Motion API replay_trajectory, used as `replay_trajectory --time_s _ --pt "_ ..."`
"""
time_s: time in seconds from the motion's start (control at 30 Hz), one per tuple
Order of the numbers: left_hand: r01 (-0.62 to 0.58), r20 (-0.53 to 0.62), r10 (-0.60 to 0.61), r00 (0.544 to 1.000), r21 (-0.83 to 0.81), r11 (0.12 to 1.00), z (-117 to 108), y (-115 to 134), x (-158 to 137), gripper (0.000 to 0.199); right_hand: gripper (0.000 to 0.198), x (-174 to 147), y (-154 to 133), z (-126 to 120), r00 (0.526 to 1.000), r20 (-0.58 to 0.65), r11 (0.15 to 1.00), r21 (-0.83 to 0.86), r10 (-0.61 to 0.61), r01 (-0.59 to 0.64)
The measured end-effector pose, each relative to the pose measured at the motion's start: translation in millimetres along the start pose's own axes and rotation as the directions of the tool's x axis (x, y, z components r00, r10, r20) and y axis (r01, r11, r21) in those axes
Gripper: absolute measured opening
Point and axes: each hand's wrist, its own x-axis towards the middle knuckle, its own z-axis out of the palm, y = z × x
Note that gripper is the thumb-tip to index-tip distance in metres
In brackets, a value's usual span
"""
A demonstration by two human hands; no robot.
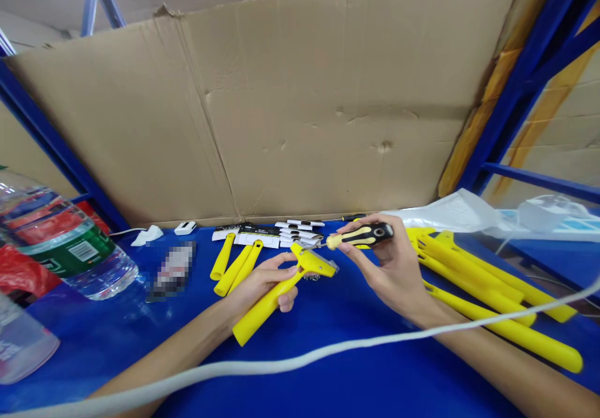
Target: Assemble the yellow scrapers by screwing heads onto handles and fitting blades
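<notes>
My left hand (255,280) is closed around a yellow plastic scraper (267,308), whose wide head points up and to the right with a thin metallic edge at its end. My right hand (396,274) grips a screwdriver (363,237) by its black and cream handle. The screwdriver lies nearly level, its shaft pointing left to the top of the scraper head. Whether the tip touches a screw is too small to tell. Just behind my left hand lie loose yellow handles (240,270). Small dark bits (310,277) sit on the table below the scraper head.
Several long yellow tool pieces (487,287) lie at the right. Packaging cards (257,237) rest at the back by a cardboard wall (328,112). A large water bottle (84,249) and a plastic cup (23,343) stand left. A white cable (328,350) crosses in front of my forearms.
</notes>
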Motion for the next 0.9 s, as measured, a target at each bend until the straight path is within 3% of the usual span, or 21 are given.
replay_trajectory --time_s 0.9 --pt "-0.019 0.001 0.019 1.000 -0.010 1.000 0.8 0.2 0.9 0.044 0.043 -1.7 0.5 1.6 1.000 0.001 1.000 0.008 -0.015 0.015"
